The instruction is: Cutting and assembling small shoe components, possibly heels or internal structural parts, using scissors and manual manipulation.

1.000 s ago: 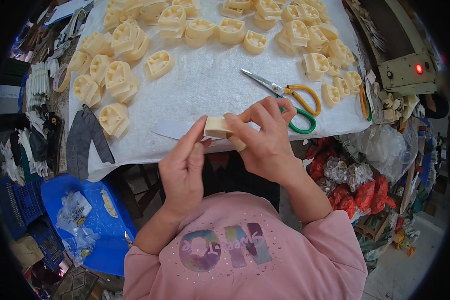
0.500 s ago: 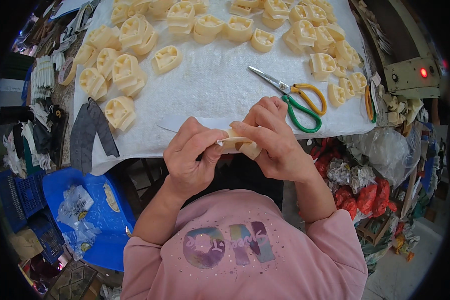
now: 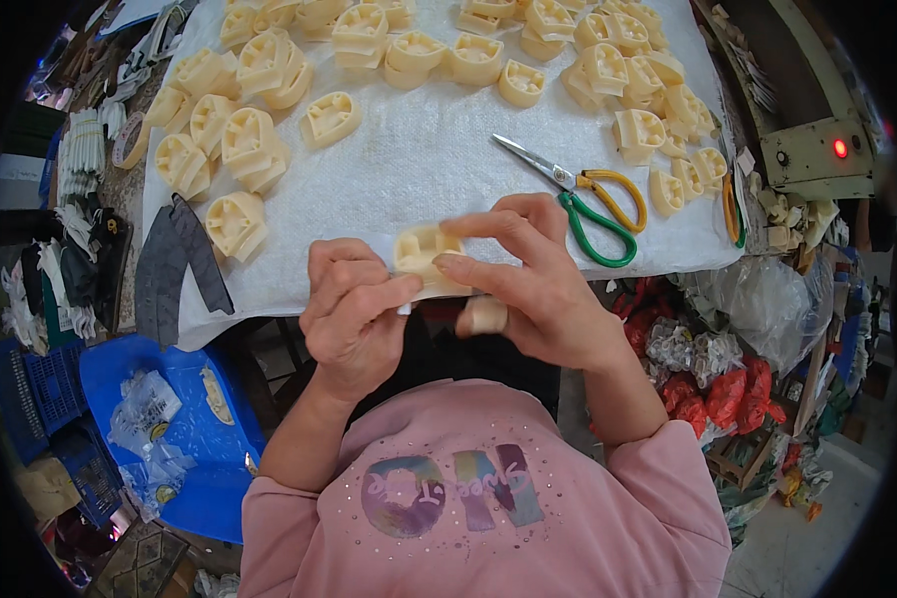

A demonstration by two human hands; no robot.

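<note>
Both hands grip one cream plastic part (image 3: pixel 424 251) at the near edge of the table (image 3: pixel 419 159): left hand (image 3: pixel 351 304) pinching its left side, right hand (image 3: pixel 528 279) clasping its right.

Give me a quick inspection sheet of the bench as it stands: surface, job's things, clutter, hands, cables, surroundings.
Surface: table under a white woven cloth, wrinkled.
Job's things: one cream moulded part held at the table's near edge; many like parts spread along the far and left sides.
Clutter: green-and-yellow scissors lying shut on the cloth; grey fabric strips hanging over the left edge.
Hands: left hand and right hand both grip the held part.
Cables: nothing seen.
Surroundings: blue bin lower left; machine box with a lit red lamp right; bagged red items beneath.
</note>
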